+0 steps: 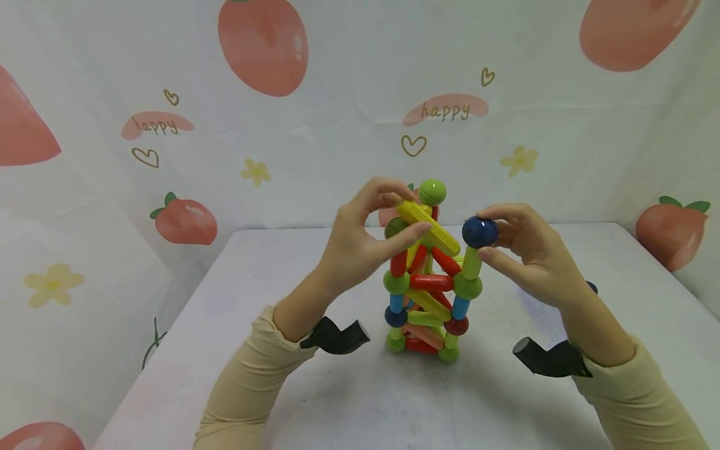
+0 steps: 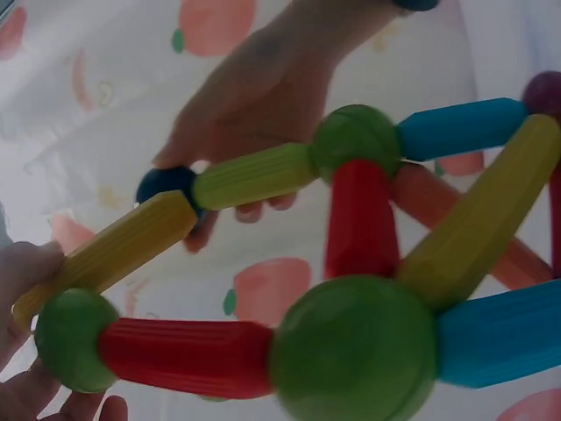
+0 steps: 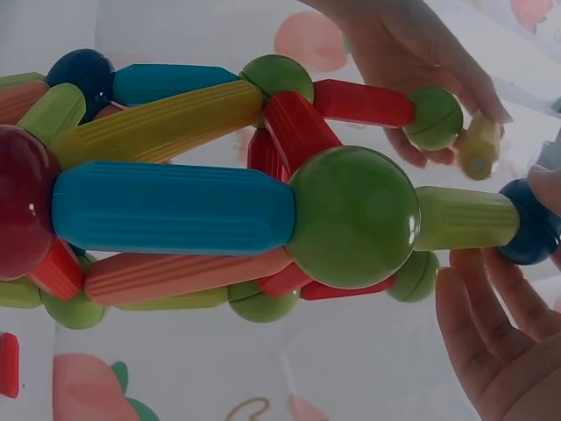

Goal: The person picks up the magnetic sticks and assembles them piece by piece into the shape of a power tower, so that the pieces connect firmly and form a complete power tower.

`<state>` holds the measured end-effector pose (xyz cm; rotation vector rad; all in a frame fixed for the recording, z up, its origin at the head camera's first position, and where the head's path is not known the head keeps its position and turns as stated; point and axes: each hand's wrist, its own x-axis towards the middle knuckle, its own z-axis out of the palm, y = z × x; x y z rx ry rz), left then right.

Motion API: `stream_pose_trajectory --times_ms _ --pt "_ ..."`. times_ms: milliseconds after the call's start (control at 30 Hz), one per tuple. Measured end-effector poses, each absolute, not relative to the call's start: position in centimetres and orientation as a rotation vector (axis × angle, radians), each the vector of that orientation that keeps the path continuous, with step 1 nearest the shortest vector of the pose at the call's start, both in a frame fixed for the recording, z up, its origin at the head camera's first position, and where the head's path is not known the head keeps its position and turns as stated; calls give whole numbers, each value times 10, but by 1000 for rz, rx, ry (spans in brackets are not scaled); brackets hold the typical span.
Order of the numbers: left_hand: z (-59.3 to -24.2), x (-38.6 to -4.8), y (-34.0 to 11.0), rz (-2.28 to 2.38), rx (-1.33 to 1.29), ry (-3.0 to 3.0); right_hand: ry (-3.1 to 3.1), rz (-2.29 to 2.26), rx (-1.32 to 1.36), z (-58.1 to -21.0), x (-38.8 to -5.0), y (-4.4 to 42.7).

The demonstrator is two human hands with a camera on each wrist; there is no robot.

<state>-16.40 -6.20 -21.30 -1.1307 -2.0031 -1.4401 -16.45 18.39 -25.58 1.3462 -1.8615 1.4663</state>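
Note:
A tower of coloured rods and balls (image 1: 430, 283) stands upright on the table. In the head view my left hand (image 1: 360, 234) pinches a ridged yellow rod (image 1: 429, 226) between thumb and fingers, slanting across the tower's top. My right hand (image 1: 529, 256) grips a dark blue ball (image 1: 479, 232) that sits on an upright light green rod (image 1: 471, 264) at the right front corner. In the left wrist view, the yellow rod (image 2: 131, 241) reaches close to the blue ball (image 2: 166, 189); contact is unclear. A green ball (image 2: 77, 340) lies beside the left fingers.
A lime green ball (image 1: 432, 192) tops the tower's far side. Behind the right wrist, another dark blue ball (image 1: 592, 287) is partly hidden on the white table (image 1: 337, 400). A printed cloth (image 1: 349, 137) hangs behind the table. Black wrist mounts (image 1: 337, 337) sit on both arms.

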Motion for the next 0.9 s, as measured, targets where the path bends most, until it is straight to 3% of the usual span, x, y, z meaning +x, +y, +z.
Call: stream_pose_trajectory --times_ms 900 --pt "-223 -165 -57 -1448 -1129 -2334 -1886 1437 1330 -256 -164 185"
